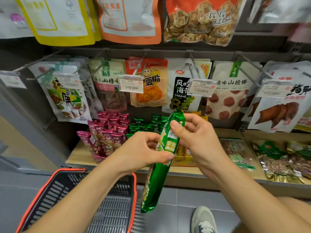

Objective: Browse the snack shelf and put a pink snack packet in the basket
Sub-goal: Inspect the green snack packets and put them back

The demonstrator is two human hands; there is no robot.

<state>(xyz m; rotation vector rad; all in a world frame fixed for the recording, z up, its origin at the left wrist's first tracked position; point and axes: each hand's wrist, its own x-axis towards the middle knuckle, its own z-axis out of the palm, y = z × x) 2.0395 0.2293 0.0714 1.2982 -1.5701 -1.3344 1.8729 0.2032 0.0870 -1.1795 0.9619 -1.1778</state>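
Observation:
A long green snack packet stands upright in front of me, held by both hands. My left hand pinches its middle from the left. My right hand grips its upper part from the right. Several pink snack packets stand in a display box on the low wooden shelf, left of my hands. The dark basket with an orange rim sits on the floor at lower left, under my left forearm; nothing shows inside it.
Green packets stand behind my hands, beside the pink ones. Flat nut bags lie on the wooden shelf at right. Hanging snack bags on hooks with price tags fill the wall above. My shoe rests on the grey floor.

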